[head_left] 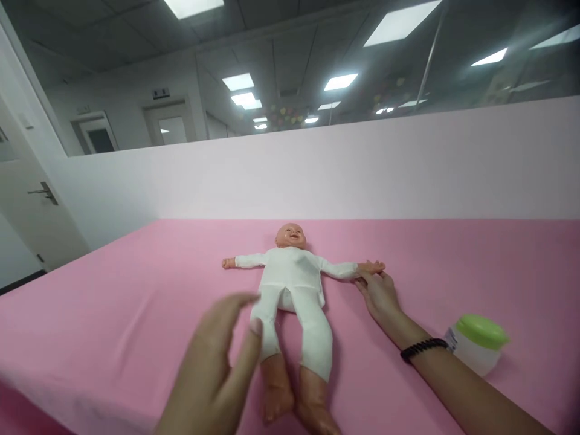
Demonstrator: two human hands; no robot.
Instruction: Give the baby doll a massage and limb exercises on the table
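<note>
A baby doll (pixel 292 272) with a white cloth body lies on its back on the pink sheet, arms spread and bare feet toward me. My right hand (pixel 379 293) has its fingers closed on the doll's hand (pixel 371 266) at the right. Over the lower left of the doll, my left hand (pixel 222 362) is raised beside its leg, thumb and fingers apart, with nothing between them. The left hand is slightly blurred. A black coiled band (pixel 423 348) circles my right wrist.
A clear container with a green lid (pixel 483 332) stands at the right, partly behind my right forearm. The pink-covered surface (pixel 136 290) meets a low white wall (pixel 339 175) with glass above. A door (pixel 36 199) is at the far left.
</note>
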